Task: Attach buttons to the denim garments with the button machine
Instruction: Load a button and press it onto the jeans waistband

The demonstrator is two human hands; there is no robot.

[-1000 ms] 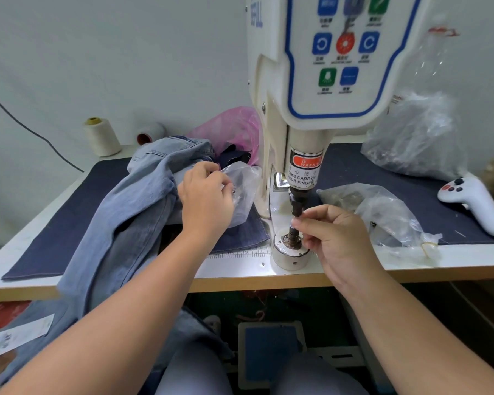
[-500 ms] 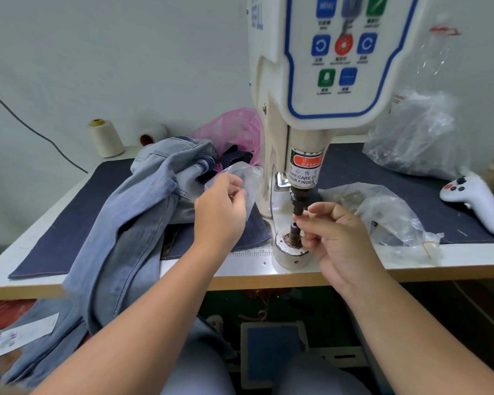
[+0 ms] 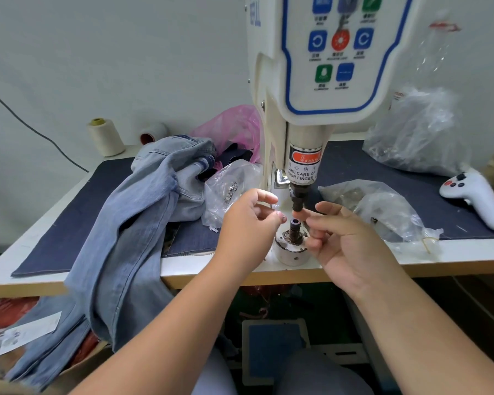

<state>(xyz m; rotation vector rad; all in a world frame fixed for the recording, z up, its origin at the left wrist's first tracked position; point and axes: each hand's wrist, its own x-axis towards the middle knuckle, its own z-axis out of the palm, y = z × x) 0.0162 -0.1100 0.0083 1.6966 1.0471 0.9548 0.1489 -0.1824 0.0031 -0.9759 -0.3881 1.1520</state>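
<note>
The white button machine stands at mid-table, its dark upper punch above the lower die. My left hand is just left of the die, thumb and a fingertip pinching what looks like a small dark button piece; the index finger points out. Right of the die is my right hand, with relaxed fingers and one fingertip under the punch, lit red. Light blue denim jeans lie heaped on the left and hang off the table's front edge. Beside them rests a clear bag of metal buttons.
A second clear bag lies right of the machine, with a white game-style controller beyond it and a big crumpled plastic bag behind. A thread cone and a pink bag sit at the back. A blue pedal is under the table.
My left hand left the button bag and moved right to the lower die. My right hand released the punch area, opened its fingers and drew slightly right.
</note>
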